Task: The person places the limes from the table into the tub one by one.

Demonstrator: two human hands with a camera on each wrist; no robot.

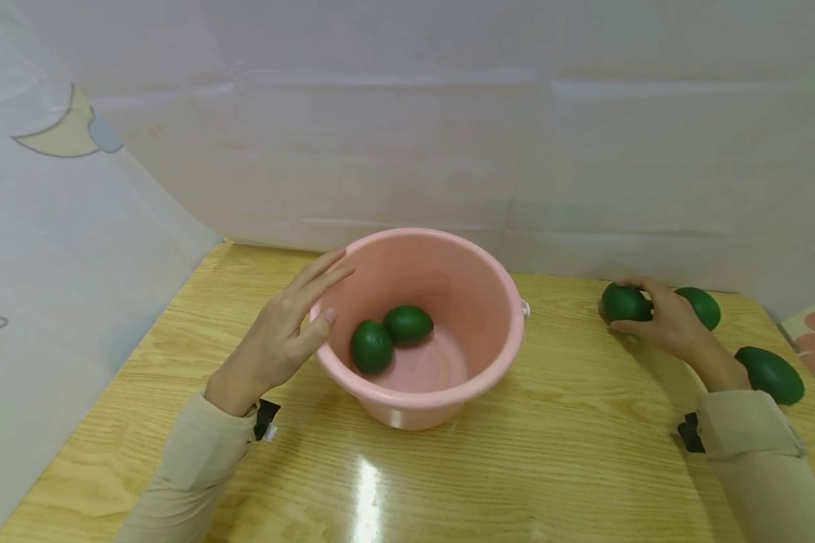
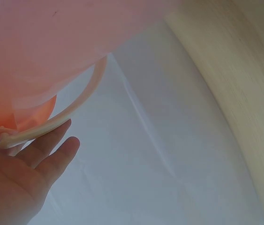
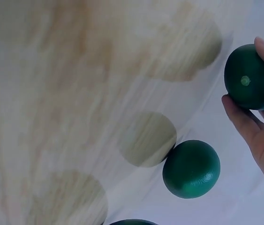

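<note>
A pink bucket (image 1: 417,400) stands upright in the middle of the table, two dark green avocados (image 1: 407,325) side by side on its bottom. My left hand (image 1: 275,343) is at the bucket's left rim, fingers extended and thumb apart. In the left wrist view, its fingers lie beside the bucket's pale handle (image 2: 71,110). Far to the right, my right hand (image 1: 665,320) grips another avocado (image 1: 623,303) between thumb and fingers. The right wrist view shows this held avocado (image 3: 249,79) with a pale stem spot, clear of its shadow on the table.
Two more avocados lie on the right of the wooden table (image 1: 516,467): one behind my right hand (image 1: 701,308), one beside the right wrist (image 1: 770,375). A pale cloth (image 1: 394,151) hangs along the table's back edge and left side. The bucket's handle joint (image 1: 526,308) sticks out rightward.
</note>
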